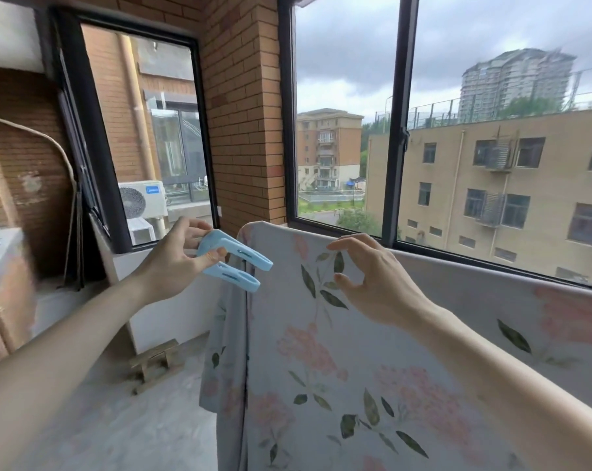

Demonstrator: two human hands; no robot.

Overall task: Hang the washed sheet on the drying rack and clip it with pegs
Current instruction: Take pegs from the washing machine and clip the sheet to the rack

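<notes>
A pale sheet (372, 351) printed with pink flowers and green leaves hangs over a rail that it hides completely; its top edge runs from the centre to the right. My left hand (175, 256) pinches a large light-blue peg (235, 261) just left of the sheet's top left corner, the peg's jaws pointing right and down. My right hand (372, 277) hovers in front of the sheet's upper edge with loosely curled fingers, holding nothing.
Dark-framed windows (394, 130) stand right behind the sheet, a brick pillar (243, 113) between them. A small wooden stool (157, 365) sits on the concrete floor at lower left. A white cabinet (2, 253) stands at the far left.
</notes>
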